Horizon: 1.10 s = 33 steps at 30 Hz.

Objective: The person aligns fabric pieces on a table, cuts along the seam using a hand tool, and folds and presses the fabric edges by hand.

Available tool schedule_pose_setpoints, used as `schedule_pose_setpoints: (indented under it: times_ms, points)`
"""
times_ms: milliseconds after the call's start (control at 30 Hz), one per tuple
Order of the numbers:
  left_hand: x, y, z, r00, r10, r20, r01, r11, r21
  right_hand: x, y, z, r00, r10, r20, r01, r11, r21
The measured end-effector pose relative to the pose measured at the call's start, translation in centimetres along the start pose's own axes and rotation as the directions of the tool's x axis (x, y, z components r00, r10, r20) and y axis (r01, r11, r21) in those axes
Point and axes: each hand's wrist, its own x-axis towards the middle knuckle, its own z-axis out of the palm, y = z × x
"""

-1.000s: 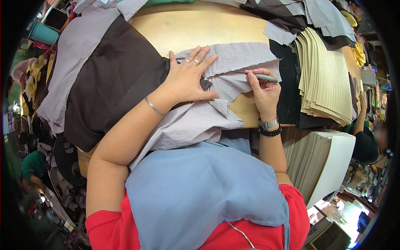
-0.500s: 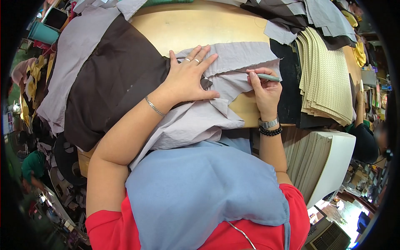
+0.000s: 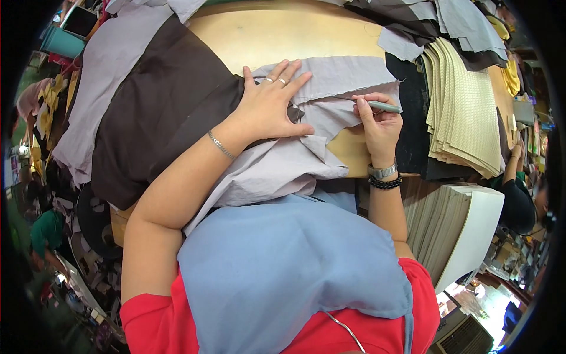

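Observation:
My left hand (image 3: 263, 110) lies flat with fingers spread, pressing on grey cloth (image 3: 348, 74) and the edge of dark brown cloth (image 3: 171, 112). To its right, my right hand (image 3: 382, 127) is closed round a slim pen-shaped tool (image 3: 384, 107) with a grey-green handle. A thin dark tip reaches left from those fingers, along an edge or seam in the grey cloth; its exact kind cannot be made out. More pale grey cloth (image 3: 265, 177) hangs crumpled below my left wrist, over the table's near edge.
The wooden table (image 3: 247, 29) extends behind the cloth. At right lies a stack of cream textured sheets (image 3: 463, 109) on black material, with grey and dark pieces (image 3: 466, 26) above. A thick stack of boards (image 3: 439, 227) stands below. Another person's arm (image 3: 514, 165) shows at far right.
The right hand and its tool have shifted very slightly right within the view. The left hand stays spread on the cloth. At far right, another person's arm has moved.

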Motion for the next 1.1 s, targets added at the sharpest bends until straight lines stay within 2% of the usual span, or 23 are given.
schedule_pose_setpoints:
  times_ms: [367,767,867,967,1067,1100]
  points:
    - [0.1,-0.1,0.1,1.0,0.005,-0.001,-0.005,1.0,0.012,0.1,0.2,0.1,1.0,0.02,0.014,-0.02,1.0,0.004]
    - [0.1,0.0,0.0,1.0,-0.004,0.017,0.003,1.0,0.017,1.6,-1.0,-0.1,0.955,0.28,0.101,-0.278,0.96,-0.034]
    - [0.1,0.1,-0.2,1.0,-0.005,0.03,0.004,1.0,0.025,2.3,-0.8,-1.2,0.916,0.351,0.196,-0.374,0.922,0.095]
    - [0.2,0.2,-0.3,0.999,-0.004,0.038,0.003,1.0,0.024,2.6,-0.7,-1.7,0.876,0.325,0.356,-0.398,0.904,0.154]
    - [0.3,0.0,-0.3,0.999,-0.002,0.035,0.001,1.0,0.015,2.1,-0.2,-2.7,0.837,0.246,0.489,-0.486,0.744,0.458]
    - [0.2,0.0,-0.1,0.999,-0.004,0.035,0.004,1.0,0.01,1.9,-0.5,-2.7,0.823,0.161,0.544,-0.499,0.663,0.559]
